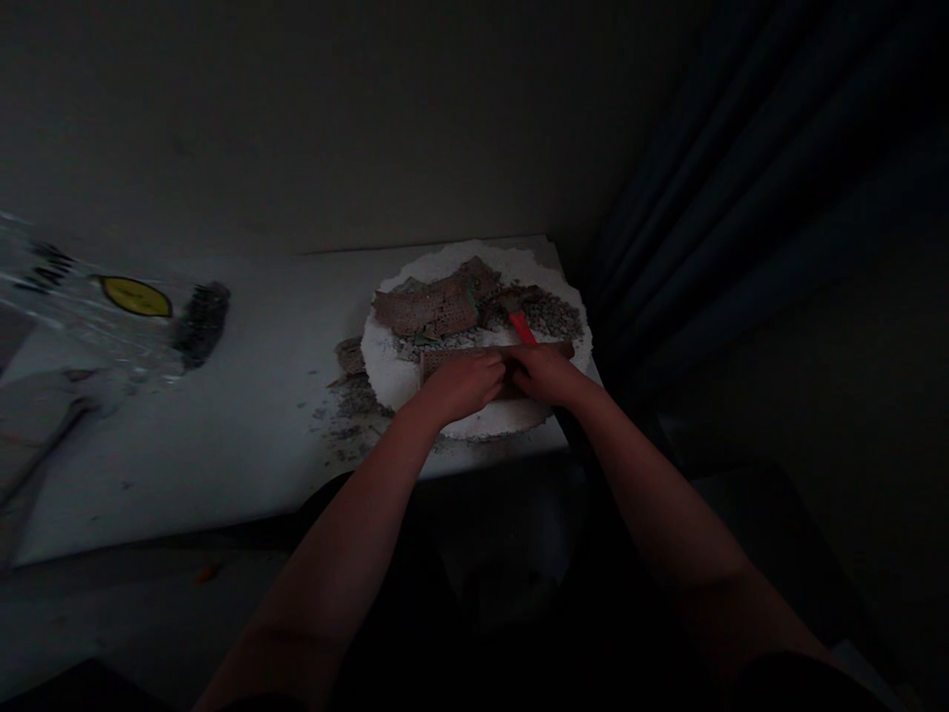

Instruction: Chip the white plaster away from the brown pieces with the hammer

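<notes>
Both hands are on a brown perforated strip [447,358] that lies across the front of a white round mat [489,423] with a ragged edge. My left hand [469,382] has its fingers curled on the strip's middle. Close beside it, my right hand [547,376] is closed round the right part of the strip. Just beyond the right hand is a tool with a red handle [523,327]; its far end lies among grey bits. A larger brown perforated sheet [430,308] rests behind the strip. My fingertips are partly hidden in the dim light.
Small grey bits [553,314] are heaped at the mat's right, with more scattered on the white table [244,425] to its left. A clear plastic bag [111,307] with a yellow label stands at the left. A dark curtain [712,198] hangs at the right.
</notes>
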Motion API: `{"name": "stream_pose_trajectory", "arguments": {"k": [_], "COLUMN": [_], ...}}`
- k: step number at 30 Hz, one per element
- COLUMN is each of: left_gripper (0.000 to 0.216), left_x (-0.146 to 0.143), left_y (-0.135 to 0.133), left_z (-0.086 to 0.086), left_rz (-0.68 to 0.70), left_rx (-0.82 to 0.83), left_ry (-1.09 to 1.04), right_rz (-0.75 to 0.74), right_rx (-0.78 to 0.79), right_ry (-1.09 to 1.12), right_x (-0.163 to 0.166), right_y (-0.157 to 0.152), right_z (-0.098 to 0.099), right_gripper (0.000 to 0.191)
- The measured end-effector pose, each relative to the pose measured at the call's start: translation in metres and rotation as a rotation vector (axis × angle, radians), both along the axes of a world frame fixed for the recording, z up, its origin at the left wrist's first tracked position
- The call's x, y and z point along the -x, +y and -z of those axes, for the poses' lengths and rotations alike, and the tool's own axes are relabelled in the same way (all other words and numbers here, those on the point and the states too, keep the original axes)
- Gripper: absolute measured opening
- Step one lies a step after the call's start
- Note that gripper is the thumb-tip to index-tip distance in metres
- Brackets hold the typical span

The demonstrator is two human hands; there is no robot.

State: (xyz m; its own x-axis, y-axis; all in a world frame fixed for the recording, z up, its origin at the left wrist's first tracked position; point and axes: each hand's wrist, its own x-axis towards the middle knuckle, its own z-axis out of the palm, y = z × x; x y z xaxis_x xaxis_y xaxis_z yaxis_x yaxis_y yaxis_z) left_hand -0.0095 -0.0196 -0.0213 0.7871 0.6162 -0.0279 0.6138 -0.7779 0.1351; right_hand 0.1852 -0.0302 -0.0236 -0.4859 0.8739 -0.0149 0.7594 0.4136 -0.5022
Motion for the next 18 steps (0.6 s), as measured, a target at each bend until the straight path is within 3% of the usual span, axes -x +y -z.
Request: {"name": "stream_pose_trajectory", "arguments": {"k": [8,15,18], "left_gripper": [0.016,0.026,0.033], "left_x": [0.005,0.03,0.059], "left_y": [-0.001,0.0,0.004], "left_z": [-0.001,-0.029,-0.037], "left_rz": [0.012,-0.22,-0.328], "left_rx": [0.043,0.123,0.323], "left_ry": [-0.073,-0.706,-0.725], "right_rz": [0.009,0.06,0.043], "right_rx": [0.008,-0.034,-0.021], "right_ry": [-0.024,-0.091,-0.111], "right_x": [-0.001,-0.002,0.0], "right_y": [0.0,-0.003,-0.002], "right_z": [0.001,0.004,0.002], "right_gripper": [0.029,0.038,0.033]}}
